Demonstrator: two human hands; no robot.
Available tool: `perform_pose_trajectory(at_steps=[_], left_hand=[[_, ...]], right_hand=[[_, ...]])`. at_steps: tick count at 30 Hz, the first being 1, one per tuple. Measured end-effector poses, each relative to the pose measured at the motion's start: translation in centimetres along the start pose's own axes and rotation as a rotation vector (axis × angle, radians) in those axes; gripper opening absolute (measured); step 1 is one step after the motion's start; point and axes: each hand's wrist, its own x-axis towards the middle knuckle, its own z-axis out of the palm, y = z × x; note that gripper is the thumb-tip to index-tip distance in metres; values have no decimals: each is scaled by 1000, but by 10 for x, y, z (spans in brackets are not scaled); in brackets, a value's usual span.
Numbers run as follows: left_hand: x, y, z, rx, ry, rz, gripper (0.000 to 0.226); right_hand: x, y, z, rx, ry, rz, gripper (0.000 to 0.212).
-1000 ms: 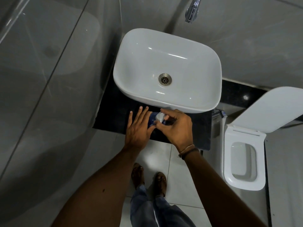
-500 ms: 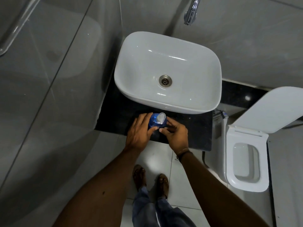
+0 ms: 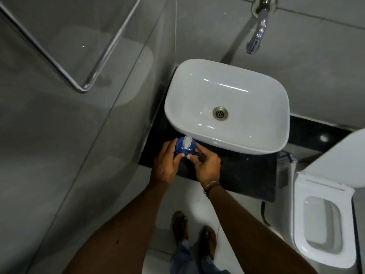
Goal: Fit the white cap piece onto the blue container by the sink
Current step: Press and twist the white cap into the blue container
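The blue container (image 3: pixel 184 148) stands on the black counter (image 3: pixel 246 171) just in front of the white sink (image 3: pixel 227 107). A white cap piece (image 3: pixel 187 141) sits on top of it, tilted up. My left hand (image 3: pixel 166 165) wraps the container's left side. From the right, the fingertips of my right hand (image 3: pixel 206 165) touch the container's lower side. Both hands hide the container's lower part.
A chrome tap (image 3: pixel 256 34) juts from the grey wall above the sink. A glass shower panel (image 3: pixel 88 115) with a chrome handle (image 3: pixel 83 84) stands to the left. A white toilet (image 3: pixel 324 230) with its lid up is at the right. My feet (image 3: pixel 194 234) are on the tiled floor.
My right hand has let go of the white cap and dropped to the container's side. The cap now sits on the container. My left hand has closed round the container.
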Motion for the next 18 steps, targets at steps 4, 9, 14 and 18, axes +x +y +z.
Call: perform_pose_trajectory(at_steps=[4, 9, 14, 18], left_hand=[[4, -17, -19, 2, 82, -13, 50], [5, -27, -27, 9, 132, -37, 49], [7, -34, -26, 4, 124, -73, 50], [8, -37, -25, 1, 120, -81, 50]], right_hand=[[6, -12, 36, 3, -17, 46, 55], [12, -13, 57, -8, -31, 72, 54], [14, -10, 64, -28, -36, 71, 54], [16, -7, 66, -26, -39, 63, 54]])
